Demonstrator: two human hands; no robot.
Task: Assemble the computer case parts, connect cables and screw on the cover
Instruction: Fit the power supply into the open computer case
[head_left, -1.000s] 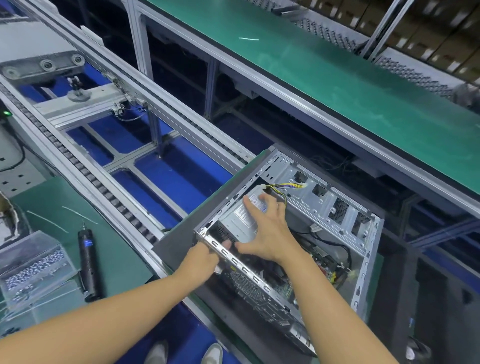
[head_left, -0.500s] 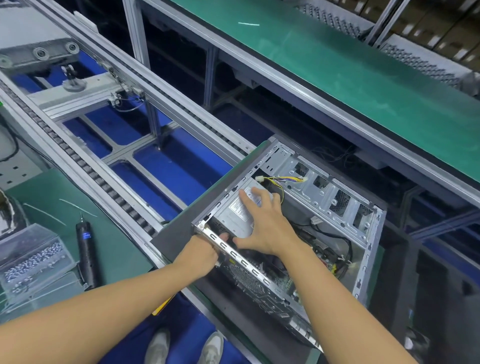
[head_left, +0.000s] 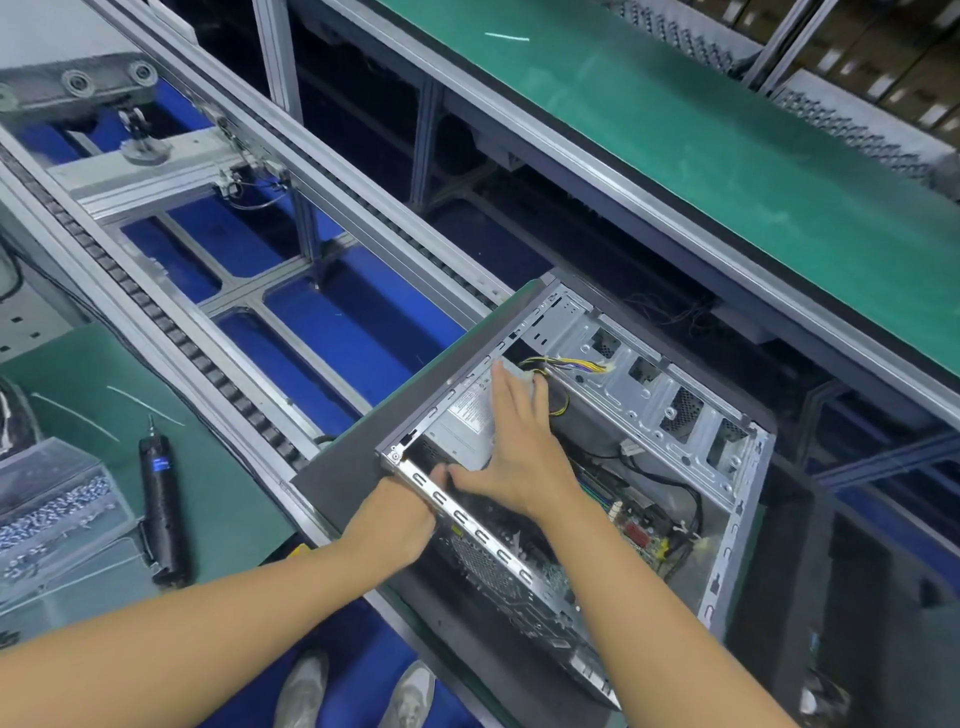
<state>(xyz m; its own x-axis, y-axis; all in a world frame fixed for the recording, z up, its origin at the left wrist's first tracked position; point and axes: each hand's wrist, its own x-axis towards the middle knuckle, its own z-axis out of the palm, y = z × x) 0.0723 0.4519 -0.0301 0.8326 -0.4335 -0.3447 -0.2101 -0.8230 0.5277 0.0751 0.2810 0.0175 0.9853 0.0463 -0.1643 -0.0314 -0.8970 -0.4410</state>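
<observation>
The right hand (head_left: 519, 447) lies flat, fingers straight, on the power supply (head_left: 462, 421) inside the open computer case (head_left: 571, 332). Just beside it, the left hand (head_left: 400, 525) grips the case's near edge.

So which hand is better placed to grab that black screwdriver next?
Probably the left: the left hand grips the case edge, nearest the screwdriver, while the right hand lies flat on the power supply inside.

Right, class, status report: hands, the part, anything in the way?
Left hand grips computer case rim. Right hand flat on power supply. Yellow cables beside its fingertips.
</observation>
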